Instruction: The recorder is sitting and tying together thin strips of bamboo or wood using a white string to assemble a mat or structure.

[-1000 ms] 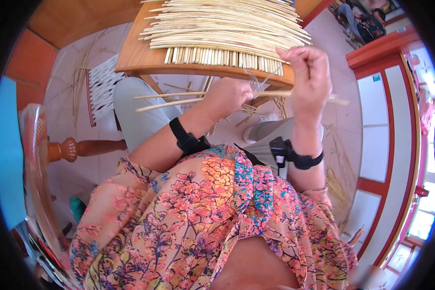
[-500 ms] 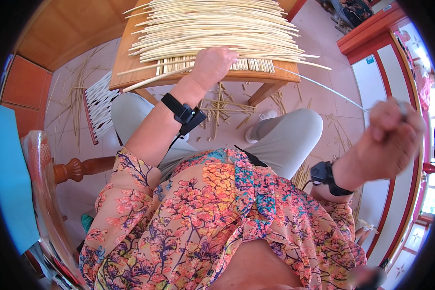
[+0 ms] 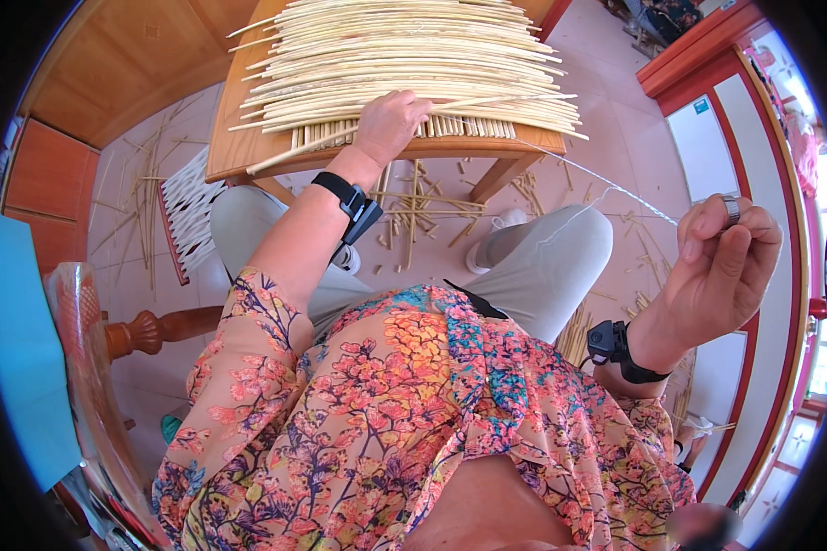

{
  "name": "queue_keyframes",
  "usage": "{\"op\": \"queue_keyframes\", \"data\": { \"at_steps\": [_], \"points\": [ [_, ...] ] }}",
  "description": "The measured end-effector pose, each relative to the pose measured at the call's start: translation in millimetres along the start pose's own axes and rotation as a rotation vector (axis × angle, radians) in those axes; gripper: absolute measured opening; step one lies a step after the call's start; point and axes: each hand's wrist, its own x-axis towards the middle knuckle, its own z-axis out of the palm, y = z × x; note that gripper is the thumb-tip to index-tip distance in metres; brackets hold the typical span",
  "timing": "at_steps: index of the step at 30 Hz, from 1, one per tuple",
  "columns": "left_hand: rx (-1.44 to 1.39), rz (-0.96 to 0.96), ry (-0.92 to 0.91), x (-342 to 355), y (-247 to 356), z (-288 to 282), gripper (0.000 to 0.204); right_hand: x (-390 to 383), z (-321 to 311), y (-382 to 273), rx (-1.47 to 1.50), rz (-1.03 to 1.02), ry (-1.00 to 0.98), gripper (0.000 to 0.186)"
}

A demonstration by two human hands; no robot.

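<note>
Pale wooden sticks (image 3: 404,66) lie side by side in a broad layer on a wooden stool (image 3: 228,138). At the layer's near edge my left hand (image 3: 390,127) is closed on a stick (image 3: 296,157) whose end juts out to the left. Short cut pieces (image 3: 478,127) form a row just beneath the near edge. Out to the right, my right hand (image 3: 726,262) is raised and pinches a white string (image 3: 629,193). The string runs taut to the near right part of the stick layer. A thin loose strand (image 3: 570,220) hangs from it over my right knee.
Cut stick bits (image 3: 418,207) litter the tiled floor under the stool. A white lattice rack (image 3: 190,216) lies left of my knee. Longer sticks (image 3: 147,197) are scattered beyond it. A turned wooden chair arm (image 3: 161,326) is at my left, a red-edged cabinet (image 3: 735,138) at my right.
My right hand has turned and shifted slightly left, and a loose strand now shows below the taut string. My left hand has moved a little left at the stick layer's near edge.
</note>
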Motion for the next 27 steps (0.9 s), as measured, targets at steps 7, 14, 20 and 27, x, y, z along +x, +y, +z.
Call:
{"op": "queue_keyframes", "data": {
  "at_steps": [7,14,20,27],
  "points": [
    [0.038,0.069,0.122,-11,-1,0,0.017,-14,-3,3,0.001,0.084,0.137,0.011],
    [0.131,0.113,0.144,-7,9,-4,0.008,-28,-8,5,-0.059,0.158,0.271,0.006],
    [0.126,0.064,-0.009,-2,7,-4,0.006,-33,-16,12,-0.086,0.233,0.318,0.004],
    [0.017,0.116,0.075,-4,-9,3,0.011,-33,-21,20,-0.09,0.237,0.325,0.006]
  ]
}}
